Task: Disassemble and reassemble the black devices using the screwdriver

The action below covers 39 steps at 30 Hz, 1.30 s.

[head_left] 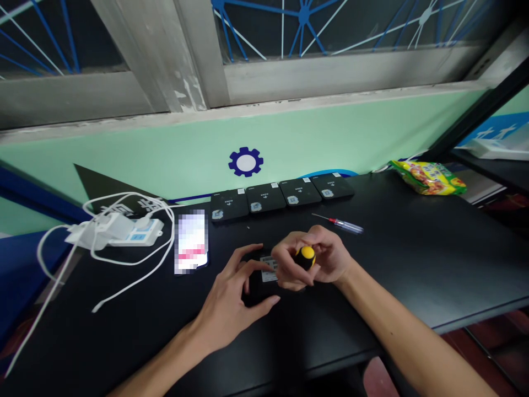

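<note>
A flat black device with a white label [268, 270] lies on the dark table, partly covered by my hands. My left hand [233, 295] holds it steady, with fingers across its top and the thumb at its near side. Above its right part, my right hand [316, 256] is closed around a screwdriver [307, 257]. Only the yellow and black end of its handle shows; the tip is hidden below my fingers. A second screwdriver [343, 224], with a clear handle and thin shaft, lies beyond my right hand.
Several flat black devices [266, 200] with stickers stand in a row along the wall. On the left are a phone [191, 240] with a blurred screen, a white power strip [136, 232] and looped white cables [124, 286]. A snack bag [430, 177] lies at the back right.
</note>
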Motion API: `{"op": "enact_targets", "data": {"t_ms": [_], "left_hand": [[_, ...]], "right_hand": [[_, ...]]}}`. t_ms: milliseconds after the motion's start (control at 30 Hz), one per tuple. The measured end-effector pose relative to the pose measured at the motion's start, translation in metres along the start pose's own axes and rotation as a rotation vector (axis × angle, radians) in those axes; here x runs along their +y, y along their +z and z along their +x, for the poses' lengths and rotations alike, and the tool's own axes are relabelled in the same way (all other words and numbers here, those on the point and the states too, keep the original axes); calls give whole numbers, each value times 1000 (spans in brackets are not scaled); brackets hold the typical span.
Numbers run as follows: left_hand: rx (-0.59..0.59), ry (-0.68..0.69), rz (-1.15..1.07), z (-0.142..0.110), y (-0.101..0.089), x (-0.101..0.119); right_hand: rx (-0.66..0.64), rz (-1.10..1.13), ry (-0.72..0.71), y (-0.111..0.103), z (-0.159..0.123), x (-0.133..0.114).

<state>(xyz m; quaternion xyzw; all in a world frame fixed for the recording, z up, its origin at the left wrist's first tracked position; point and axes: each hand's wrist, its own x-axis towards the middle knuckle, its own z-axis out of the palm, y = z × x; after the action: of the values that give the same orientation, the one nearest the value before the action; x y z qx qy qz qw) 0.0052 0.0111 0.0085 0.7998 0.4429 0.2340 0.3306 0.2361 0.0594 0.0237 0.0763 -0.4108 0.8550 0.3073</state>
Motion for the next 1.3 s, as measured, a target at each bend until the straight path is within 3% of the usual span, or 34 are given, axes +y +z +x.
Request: {"op": "enact_targets", "data": {"t_ms": [167, 400, 667, 933, 1133, 1300], "left_hand": [[0, -4, -1, 0, 0, 0], [-6, -7, 0, 0, 0, 1], [-10, -4, 20, 1, -1, 2], [-4, 0, 9, 0, 0, 0], [-3, 4, 17, 1, -1, 1], [5, -6, 24, 0, -1, 2]], "right_hand": [[-7, 56, 29, 1, 0, -2], [-38, -67, 2, -1, 1, 0], [-23, 12, 46, 1, 0, 1], [16, -105, 31, 0, 0, 1], [-3, 31, 43, 4, 2, -2], [37, -45, 38, 2, 2, 0]]}}
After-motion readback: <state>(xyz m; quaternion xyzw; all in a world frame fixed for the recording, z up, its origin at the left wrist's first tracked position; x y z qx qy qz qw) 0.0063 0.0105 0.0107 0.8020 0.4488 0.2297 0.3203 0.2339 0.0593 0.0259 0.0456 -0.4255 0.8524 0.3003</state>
